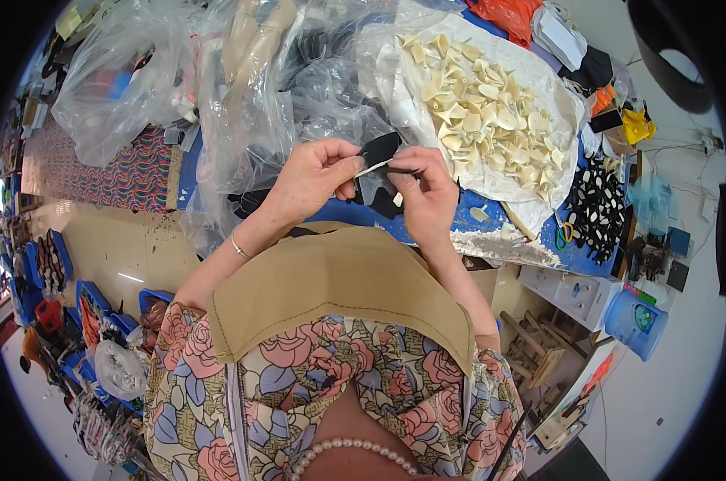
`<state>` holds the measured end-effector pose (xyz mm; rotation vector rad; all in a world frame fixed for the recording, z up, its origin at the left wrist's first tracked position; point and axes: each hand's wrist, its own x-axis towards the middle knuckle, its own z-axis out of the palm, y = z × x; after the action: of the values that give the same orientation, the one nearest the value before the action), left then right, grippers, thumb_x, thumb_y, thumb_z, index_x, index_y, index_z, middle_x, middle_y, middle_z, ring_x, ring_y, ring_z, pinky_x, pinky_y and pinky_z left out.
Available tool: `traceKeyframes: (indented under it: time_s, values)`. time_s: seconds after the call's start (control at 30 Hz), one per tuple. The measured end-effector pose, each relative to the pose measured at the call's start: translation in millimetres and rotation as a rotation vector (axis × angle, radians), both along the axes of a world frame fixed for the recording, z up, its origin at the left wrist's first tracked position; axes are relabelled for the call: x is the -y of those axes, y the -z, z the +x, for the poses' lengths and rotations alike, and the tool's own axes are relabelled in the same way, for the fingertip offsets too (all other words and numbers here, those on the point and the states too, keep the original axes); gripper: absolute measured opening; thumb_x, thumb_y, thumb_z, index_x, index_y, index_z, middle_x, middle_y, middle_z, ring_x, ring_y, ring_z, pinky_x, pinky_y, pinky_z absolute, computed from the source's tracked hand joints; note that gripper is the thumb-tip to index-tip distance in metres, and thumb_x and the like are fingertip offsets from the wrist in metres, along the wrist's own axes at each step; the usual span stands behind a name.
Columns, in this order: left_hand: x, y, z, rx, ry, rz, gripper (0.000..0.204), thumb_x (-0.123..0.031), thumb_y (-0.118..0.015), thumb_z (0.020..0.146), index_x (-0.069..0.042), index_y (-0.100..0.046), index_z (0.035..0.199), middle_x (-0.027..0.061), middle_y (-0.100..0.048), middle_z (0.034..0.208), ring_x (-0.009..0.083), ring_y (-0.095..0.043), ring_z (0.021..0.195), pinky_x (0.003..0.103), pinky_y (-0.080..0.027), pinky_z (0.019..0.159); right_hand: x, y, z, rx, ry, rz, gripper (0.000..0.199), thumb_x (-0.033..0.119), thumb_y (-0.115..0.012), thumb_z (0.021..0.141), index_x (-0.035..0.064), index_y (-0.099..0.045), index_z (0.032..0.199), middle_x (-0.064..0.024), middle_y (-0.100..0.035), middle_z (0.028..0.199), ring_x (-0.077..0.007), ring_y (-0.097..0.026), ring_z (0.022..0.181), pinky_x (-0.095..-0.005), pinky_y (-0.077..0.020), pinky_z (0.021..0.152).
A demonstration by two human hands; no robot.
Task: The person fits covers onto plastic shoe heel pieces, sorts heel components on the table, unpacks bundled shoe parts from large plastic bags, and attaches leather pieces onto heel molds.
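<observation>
Above the table's near edge I hold a small black, rounded piece with a pale edge (pixel 381 149) between both hands. My left hand (pixel 315 175) pinches its left side between thumb and fingers. At the piece's other side is my right hand (pixel 428 191), closed with its thumb against curled fingers on the lower edge. Below the hands lie black scraps (pixel 385 204) on the blue table. Right of them, many small cream-coloured curved pieces (pixel 491 112) are heaped on a white sheet (pixel 563 132).
Clear plastic bags (pixel 130 88) crowd the back left. Black-and-white pieces (pixel 595 212) are spread at the right end, beside scissors with coloured handles (pixel 565 234). A blue bucket (pixel 637 322) stands at the lower right. Blue bins (pixel 94 297) line the floor at left.
</observation>
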<state>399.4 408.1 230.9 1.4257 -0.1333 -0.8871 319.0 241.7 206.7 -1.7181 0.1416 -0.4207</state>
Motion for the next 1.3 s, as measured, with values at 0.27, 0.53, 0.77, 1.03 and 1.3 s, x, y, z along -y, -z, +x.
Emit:
traceKeyframes:
  time_s: [0.27,0.53,0.77,1.03,1.3]
  values:
    - [11,8,-4,-0.051,-0.001,0.019,0.009,-0.010,-0.055,0.088,-0.002,-0.057,0.089,0.0003,-0.058,0.077,0.0078,-0.056,0.061,0.023,-0.047,0.057,-5,7,-8,-0.076,0.020,0.483,0.011,0.002,-0.062,0.084,0.0017,-0.058,0.094,-0.0019,-0.059,0.093,-0.0063,-0.053,0.080,-0.0206,-0.0425,0.076]
    - [11,17,-6,-0.109,-0.012,-0.022,0.009,-0.010,-0.053,0.087,-0.002,-0.057,0.091,0.0009,-0.059,0.075,0.0085,-0.058,0.062,0.022,-0.048,0.057,-7,15,-7,-0.070,0.098,0.119,0.015,-0.007,-0.062,0.077,0.0015,-0.062,0.089,-0.0034,-0.061,0.084,-0.0117,-0.056,0.079,-0.0249,-0.0463,0.069]
    - [-5,43,-13,-0.177,-0.008,0.063,0.018,-0.002,-0.051,0.084,-0.003,-0.055,0.102,0.0001,-0.058,0.081,0.0066,-0.054,0.063,0.022,-0.048,0.054,-14,41,-15,0.022,0.067,-0.152,0.018,-0.005,-0.069,0.065,0.0030,-0.059,0.077,-0.0088,-0.057,0.078,-0.0242,-0.056,0.075,-0.0327,-0.0448,0.064]
    - [32,61,-46,-0.014,0.022,-0.012,0.015,-0.004,-0.049,0.087,0.000,-0.063,0.086,0.0090,-0.056,0.109,0.0124,-0.058,0.078,0.025,-0.050,0.067,12,49,-40,0.030,0.240,-0.257,0.017,-0.004,-0.067,0.062,0.0031,-0.057,0.074,-0.0097,-0.052,0.074,-0.0276,-0.051,0.071,-0.0361,-0.0421,0.062]
    - [102,75,-72,-0.422,0.103,0.347,0.029,-0.035,-0.056,0.090,-0.007,-0.064,0.084,-0.0012,-0.059,0.080,0.0058,-0.050,0.072,0.023,-0.040,0.062,64,65,-84,0.035,0.114,-0.439,0.019,-0.006,-0.062,0.060,0.0044,-0.059,0.077,-0.0089,-0.053,0.076,-0.0285,-0.053,0.074,-0.0369,-0.0437,0.066]
